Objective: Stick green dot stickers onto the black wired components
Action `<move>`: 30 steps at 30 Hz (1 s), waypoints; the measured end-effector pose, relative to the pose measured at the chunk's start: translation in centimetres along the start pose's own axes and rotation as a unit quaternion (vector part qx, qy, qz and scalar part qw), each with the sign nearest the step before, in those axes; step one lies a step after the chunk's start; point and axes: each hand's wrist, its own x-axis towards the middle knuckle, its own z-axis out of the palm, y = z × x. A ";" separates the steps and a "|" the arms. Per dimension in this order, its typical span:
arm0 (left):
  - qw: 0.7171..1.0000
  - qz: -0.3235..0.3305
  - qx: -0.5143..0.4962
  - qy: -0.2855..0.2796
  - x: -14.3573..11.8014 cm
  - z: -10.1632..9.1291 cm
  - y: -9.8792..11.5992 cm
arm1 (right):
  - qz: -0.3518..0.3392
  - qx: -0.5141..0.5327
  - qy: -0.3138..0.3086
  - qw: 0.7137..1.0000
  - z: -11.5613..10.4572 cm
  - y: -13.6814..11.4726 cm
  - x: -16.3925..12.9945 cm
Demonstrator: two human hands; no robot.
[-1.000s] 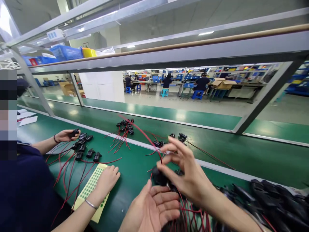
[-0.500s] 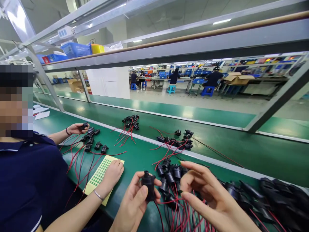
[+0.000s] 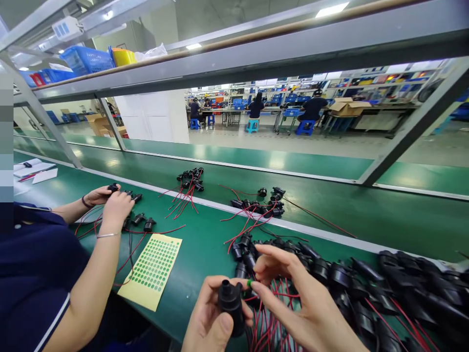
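Observation:
My left hand (image 3: 216, 318) is wrapped around a small black pump (image 3: 230, 303) with its nozzle pointing up. A small green round sticker (image 3: 249, 283) sits where my right thumb tip meets my left index fingertip, beside the pump's top. My right hand (image 3: 293, 293) carries the sticker at its thumb tip, the index finger raised apart from the thumb. Behind and below my right hand lies a pile of black pumps (image 3: 320, 269) with red and black wires. On the bench to the left is a yellow sheet of green round stickers (image 3: 150, 269).
At left, a co-worker's two hands (image 3: 117, 205) work over another group of pumps. More pumps (image 3: 190, 178) with wires lie in two groups along the bench's middle strip. A shelf beam (image 3: 220, 63) crosses above, with a blue basket (image 3: 88, 61) on it.
My right hand has moved left and down, bringing the sticker to my left index fingertip. The co-worker's hand has left the sticker sheet for their other hand. The view has shifted.

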 end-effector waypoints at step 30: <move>0.971 0.049 0.233 0.007 -0.1 -2.1 -1.3 | 0.252 0.282 -0.129 0.917 -0.7 -3.2 0.2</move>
